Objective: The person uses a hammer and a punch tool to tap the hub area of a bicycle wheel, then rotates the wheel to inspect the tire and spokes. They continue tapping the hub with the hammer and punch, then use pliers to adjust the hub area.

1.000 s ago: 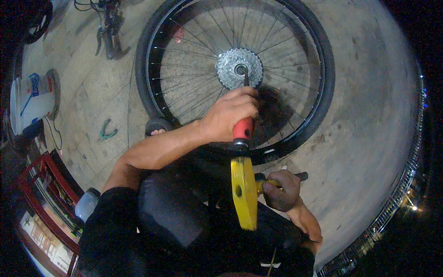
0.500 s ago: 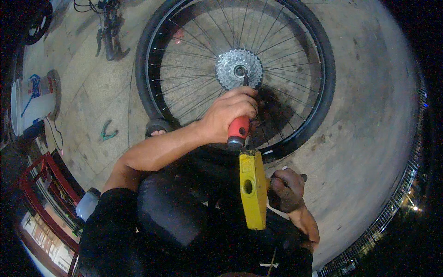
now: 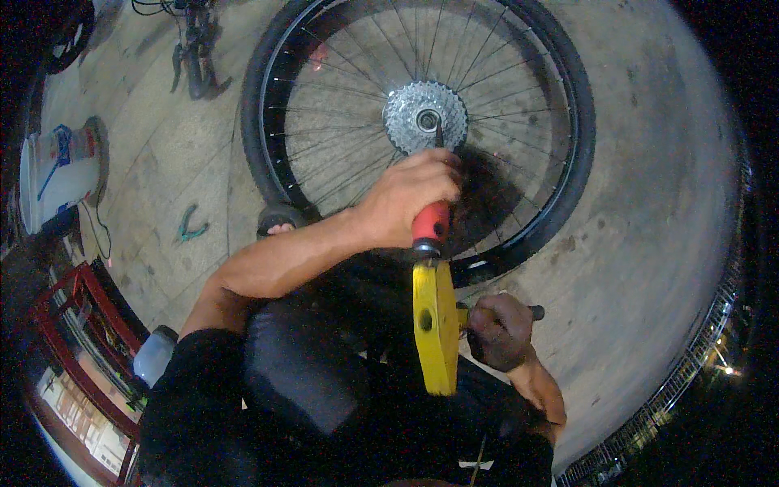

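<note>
A bicycle wheel (image 3: 581, 134) lies flat on the floor in front of me, with a silver cassette (image 3: 399, 122) at its hub. My left hand (image 3: 406, 199) is wrapped round a red-handled screwdriver (image 3: 431, 221); its dark shaft reaches up to the inner ring of the cassette. Closed round the handle of a yellow hammer (image 3: 436, 349) is my right hand (image 3: 501, 329), below and to the right of the wheel. One end of the hammer's head is at the butt of the screwdriver and looks to touch it. My left fingers hide part of the shaft.
Green-handled pliers (image 3: 191, 226) lie on the floor left of the wheel. Farther left stands a white bucket (image 3: 69, 174), with a red frame (image 3: 61, 304) below it. Bicycle handlebar parts (image 3: 195, 65) lie at the upper left. My foot (image 3: 280, 219) is beside the tyre.
The hammer's head has moved slightly left and now lines up with the screwdriver's butt. Both hands keep their grips. The wheel appears shifted a little to the right in the view.
</note>
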The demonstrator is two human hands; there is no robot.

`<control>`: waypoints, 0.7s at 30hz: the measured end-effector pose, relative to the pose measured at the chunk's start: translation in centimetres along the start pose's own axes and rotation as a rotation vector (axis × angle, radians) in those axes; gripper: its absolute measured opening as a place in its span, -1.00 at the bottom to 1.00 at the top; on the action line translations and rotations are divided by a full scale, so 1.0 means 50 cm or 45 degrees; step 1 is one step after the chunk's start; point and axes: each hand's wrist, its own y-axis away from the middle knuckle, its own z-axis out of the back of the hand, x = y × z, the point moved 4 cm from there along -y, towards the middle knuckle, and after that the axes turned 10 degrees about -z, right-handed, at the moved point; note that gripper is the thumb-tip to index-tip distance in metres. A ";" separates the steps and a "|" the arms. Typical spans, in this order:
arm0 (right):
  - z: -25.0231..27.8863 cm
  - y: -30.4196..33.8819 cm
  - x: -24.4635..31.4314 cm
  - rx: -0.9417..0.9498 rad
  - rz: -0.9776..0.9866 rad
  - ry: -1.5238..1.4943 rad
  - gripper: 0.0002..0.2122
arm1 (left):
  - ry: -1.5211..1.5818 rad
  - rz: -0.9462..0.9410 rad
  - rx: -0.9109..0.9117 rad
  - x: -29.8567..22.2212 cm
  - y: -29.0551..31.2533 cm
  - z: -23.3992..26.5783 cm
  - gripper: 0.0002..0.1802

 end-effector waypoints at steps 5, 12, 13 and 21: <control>0.003 -0.004 -0.004 0.039 -0.085 -0.030 -0.81 | -0.007 0.001 0.004 0.002 -0.004 -0.007 -0.64; 0.021 -0.006 -0.003 0.076 -0.279 -0.197 -0.73 | 0.150 0.018 -0.060 0.007 -0.009 0.008 -0.67; 0.020 -0.007 -0.005 0.065 -0.293 -0.203 -0.74 | 0.155 0.013 -0.069 0.007 -0.006 0.009 -0.67; 0.015 -0.025 -0.002 0.033 -0.140 -0.139 -0.74 | 0.120 0.018 -0.035 0.007 -0.004 0.010 -0.69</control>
